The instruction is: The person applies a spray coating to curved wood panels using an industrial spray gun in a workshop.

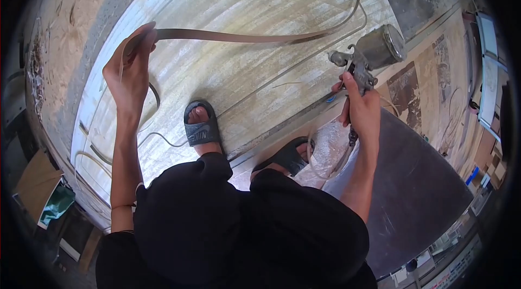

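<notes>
My left hand [132, 66] is closed around one end of a long, thin brown edging strip [233, 37]. From there the strip runs to the right above the board and curls away at the top. A metal spray gun [358, 64] is gripped in my right hand [362, 109]. Its round grey cup [377, 47] points up and to the right, and the nozzle side faces left, below the strip and apart from it. A hose fitting [353, 136] shows under my right hand, with a thin hose looping down beside my leg.
A large, pale, stained board [244, 77] lies beneath my sandals [201, 123]. At the lower right is a big dark panel [418, 191]. Strip offcuts [154, 96] lie on the left. A green bag [57, 205] and scraps of wood sit at the left edge; more clutter lines the right.
</notes>
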A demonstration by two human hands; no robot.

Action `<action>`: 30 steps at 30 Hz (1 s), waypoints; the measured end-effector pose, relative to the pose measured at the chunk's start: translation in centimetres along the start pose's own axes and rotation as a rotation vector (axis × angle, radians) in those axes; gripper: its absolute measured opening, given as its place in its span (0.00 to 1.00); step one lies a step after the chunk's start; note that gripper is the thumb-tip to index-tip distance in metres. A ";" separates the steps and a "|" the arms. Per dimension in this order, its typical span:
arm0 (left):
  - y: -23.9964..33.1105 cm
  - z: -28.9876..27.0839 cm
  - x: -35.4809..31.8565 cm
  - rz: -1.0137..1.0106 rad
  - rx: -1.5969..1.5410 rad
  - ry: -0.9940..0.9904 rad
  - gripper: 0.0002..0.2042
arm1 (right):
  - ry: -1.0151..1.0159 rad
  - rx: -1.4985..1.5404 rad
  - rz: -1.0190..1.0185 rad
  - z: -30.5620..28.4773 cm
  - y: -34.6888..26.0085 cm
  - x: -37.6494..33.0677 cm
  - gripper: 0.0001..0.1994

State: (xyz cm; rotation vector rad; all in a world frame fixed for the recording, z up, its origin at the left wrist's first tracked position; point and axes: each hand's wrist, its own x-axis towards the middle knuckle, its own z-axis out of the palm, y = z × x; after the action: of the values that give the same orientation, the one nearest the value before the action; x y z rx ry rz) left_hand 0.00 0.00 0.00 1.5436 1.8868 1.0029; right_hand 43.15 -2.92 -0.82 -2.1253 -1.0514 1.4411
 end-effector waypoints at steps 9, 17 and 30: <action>-2.5 0.0 -1.0 0.018 -0.020 0.056 0.14 | -0.046 -0.242 0.019 -0.4 -3.4 3.9 0.27; -3.4 0.5 -1.3 0.052 -0.035 0.090 0.14 | -0.106 -0.341 0.068 -1.2 -6.4 5.7 0.24; -4.0 0.2 -1.4 -0.014 -0.090 0.067 0.12 | -0.153 -0.253 0.028 1.5 -9.2 4.0 0.23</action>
State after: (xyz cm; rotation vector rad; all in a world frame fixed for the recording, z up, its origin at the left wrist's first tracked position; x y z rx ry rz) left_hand -1.95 -1.69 -3.40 1.4604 1.8682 1.1298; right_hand 39.18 6.01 2.08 -2.2356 -1.3289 1.5777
